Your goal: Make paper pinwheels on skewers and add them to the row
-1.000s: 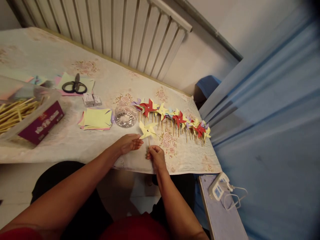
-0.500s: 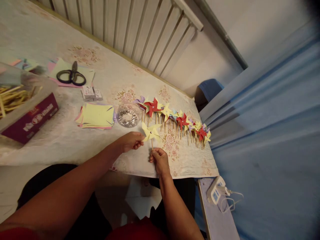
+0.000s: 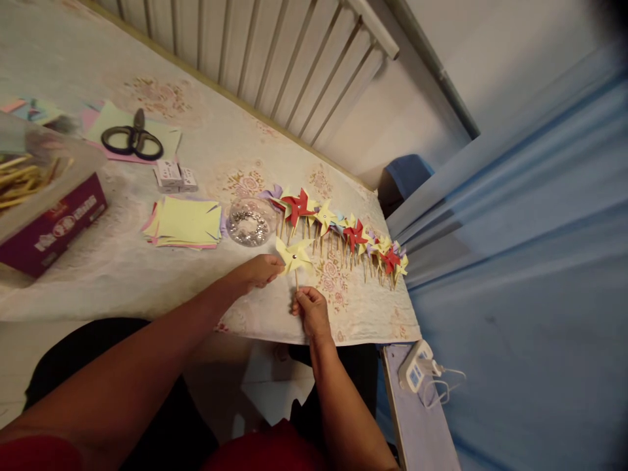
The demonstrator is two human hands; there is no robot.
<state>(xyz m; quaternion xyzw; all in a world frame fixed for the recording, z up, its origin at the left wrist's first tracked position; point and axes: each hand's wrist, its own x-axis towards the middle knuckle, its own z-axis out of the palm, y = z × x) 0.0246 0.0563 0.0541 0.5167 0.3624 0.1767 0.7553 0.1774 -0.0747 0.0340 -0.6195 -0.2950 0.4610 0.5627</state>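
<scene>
A yellow paper pinwheel [image 3: 295,256] with a round metal fastener at its centre is held over the front of the table. My right hand [image 3: 313,311] is closed round its thin wooden stick, below the blades. At the left blade, my left hand [image 3: 263,270] pinches the paper edge between its fingers. Just behind is a clear round dish [image 3: 249,223] of small metal fasteners. To its left lies a stack of cut paper squares [image 3: 189,222], yellow on top. A row of finished-looking pinwheels [image 3: 354,235] in red, yellow, purple and blue stretches off to the right.
Black-handled scissors [image 3: 133,139] rest on coloured paper sheets, near small white boxes [image 3: 173,175]. A clear bin of wooden sticks with a purple label [image 3: 59,226] stands at left. A power strip [image 3: 418,366] sits right, beside a blue curtain [image 3: 515,261].
The view has shifted slightly, so everything sits a little left and higher. Both hands keep the same hold on the yellow pinwheel.
</scene>
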